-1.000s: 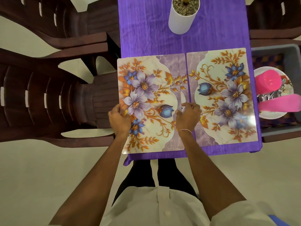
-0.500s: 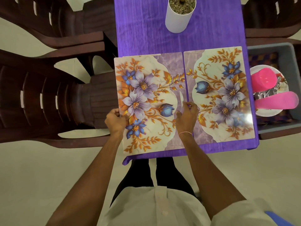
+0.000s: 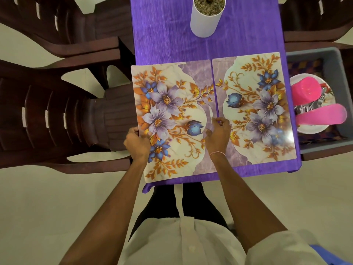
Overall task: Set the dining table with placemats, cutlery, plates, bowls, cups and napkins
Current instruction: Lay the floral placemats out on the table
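Purple tabletop [image 3: 238,41] bears the right placemat [image 3: 254,104]; left hand [image 3: 136,143] and right hand [image 3: 217,135] apparently pinch the left placemat [image 3: 172,111] by its edges. Unlaid in the grey bin [image 3: 313,52]: plate [image 3: 309,129], pink cups [image 3: 306,90], cutlery [image 3: 309,108].

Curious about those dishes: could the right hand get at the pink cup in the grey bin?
Probably yes: the pink cup lies uncovered in the open grey bin, though the right hand grips a placemat.

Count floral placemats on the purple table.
2. Left glossy floral rectangular placemat, held by left hand and right hand; second placemat flat to its right. Stacked ones could hide underneath.
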Demonstrator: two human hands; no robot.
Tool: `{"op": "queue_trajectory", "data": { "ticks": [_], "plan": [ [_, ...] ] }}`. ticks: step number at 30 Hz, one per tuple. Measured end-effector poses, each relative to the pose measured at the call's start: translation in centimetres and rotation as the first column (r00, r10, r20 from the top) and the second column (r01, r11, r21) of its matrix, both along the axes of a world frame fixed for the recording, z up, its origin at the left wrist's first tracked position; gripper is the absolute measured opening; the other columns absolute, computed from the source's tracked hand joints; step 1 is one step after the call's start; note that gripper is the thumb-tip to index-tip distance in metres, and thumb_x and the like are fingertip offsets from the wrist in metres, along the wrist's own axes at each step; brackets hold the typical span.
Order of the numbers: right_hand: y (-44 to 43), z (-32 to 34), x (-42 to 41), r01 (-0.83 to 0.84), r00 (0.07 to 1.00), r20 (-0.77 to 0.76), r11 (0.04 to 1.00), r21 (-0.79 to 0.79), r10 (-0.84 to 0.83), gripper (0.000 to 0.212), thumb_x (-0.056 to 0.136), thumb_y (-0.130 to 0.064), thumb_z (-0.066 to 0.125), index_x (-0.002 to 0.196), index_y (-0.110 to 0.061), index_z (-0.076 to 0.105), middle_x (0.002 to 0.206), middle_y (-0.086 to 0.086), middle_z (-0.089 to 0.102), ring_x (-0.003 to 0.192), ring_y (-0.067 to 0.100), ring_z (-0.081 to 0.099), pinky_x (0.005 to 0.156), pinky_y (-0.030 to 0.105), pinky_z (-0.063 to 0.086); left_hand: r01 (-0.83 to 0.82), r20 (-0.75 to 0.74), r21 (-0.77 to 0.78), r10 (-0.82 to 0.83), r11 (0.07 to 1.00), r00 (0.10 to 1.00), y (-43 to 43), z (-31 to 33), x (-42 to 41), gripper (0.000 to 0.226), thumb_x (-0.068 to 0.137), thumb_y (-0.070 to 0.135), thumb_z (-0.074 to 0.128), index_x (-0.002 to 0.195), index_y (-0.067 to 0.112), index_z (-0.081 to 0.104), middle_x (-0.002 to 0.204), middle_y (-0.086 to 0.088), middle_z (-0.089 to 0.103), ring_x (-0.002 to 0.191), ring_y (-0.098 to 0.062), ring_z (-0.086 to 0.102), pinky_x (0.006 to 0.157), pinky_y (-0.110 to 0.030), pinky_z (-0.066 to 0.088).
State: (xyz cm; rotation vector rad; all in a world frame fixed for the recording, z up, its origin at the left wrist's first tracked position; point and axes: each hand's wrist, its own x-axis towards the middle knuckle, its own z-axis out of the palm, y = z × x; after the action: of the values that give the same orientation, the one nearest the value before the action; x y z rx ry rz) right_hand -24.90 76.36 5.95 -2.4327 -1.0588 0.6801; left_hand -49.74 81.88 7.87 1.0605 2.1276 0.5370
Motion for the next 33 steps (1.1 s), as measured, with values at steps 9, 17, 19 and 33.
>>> {"op": "queue_trajectory", "data": {
  "ticks": [9,17,19,33],
  "plan": [
    [-0.2,-0.2,0.1,0.082,0.99,-0.122,0.994,0.078,-0.073,0.04,0.089,-0.005,0.076,0.127,-0.004,0.065,0.133,0.019,0.055,0.124,0.039,0.051,0.1,0.055,0.054,-0.008,0.023,-0.024,0.009,1.0,1.0,-0.7,0.2,0.0,0.023,0.097,0.023,0.07,0.114,0.007,0.069,0.108,-0.011,0.074,0.095,-0.027,0.07,0.077,-0.032,0.053],
    [-0.4,-0.1,0.0,0.056,0.995,-0.093,0.994,0.097,-0.047,0.037,0.086,-0.003,0.078,0.122,-0.004,0.069,0.13,0.019,0.057,0.119,0.039,0.055,0.094,0.053,0.058,-0.009,0.025,-0.004,0.009,1.0,1.0,-1.0,0.7,0.0,0.027,0.098,0.028,0.066,0.11,0.004,0.07,0.104,-0.011,0.074,0.092,-0.025,0.069,0.076,-0.032,0.05],
    [-0.5,-0.1,0.0,0.044,0.996,-0.085,0.995,0.091,-0.036,0.037,0.086,-0.004,0.079,0.122,-0.005,0.069,0.13,0.018,0.057,0.12,0.038,0.055,0.094,0.053,0.058,-0.007,0.024,0.003,0.006,1.0,1.0,-0.9,0.9,0.0,0.027,0.099,0.028,0.065,0.109,0.004,0.07,0.104,-0.012,0.074,0.092,-0.026,0.069,0.076,-0.032,0.051],
    [-0.7,0.5,0.5,-0.111,0.993,0.031,0.993,-0.048,0.112,0.042,0.088,-0.011,0.078,0.129,-0.013,0.068,0.138,0.012,0.05,0.127,0.032,0.047,0.104,0.041,0.051,0.087,0.084,0.017,-0.089,0.996,0.993,-2.7,3.6,2.7,0.029,0.099,0.021,0.064,0.117,0.014,0.043,0.098,-0.002,0.063,0.087,-0.024,0.065,0.078,-0.038,0.055]
  ]
}}
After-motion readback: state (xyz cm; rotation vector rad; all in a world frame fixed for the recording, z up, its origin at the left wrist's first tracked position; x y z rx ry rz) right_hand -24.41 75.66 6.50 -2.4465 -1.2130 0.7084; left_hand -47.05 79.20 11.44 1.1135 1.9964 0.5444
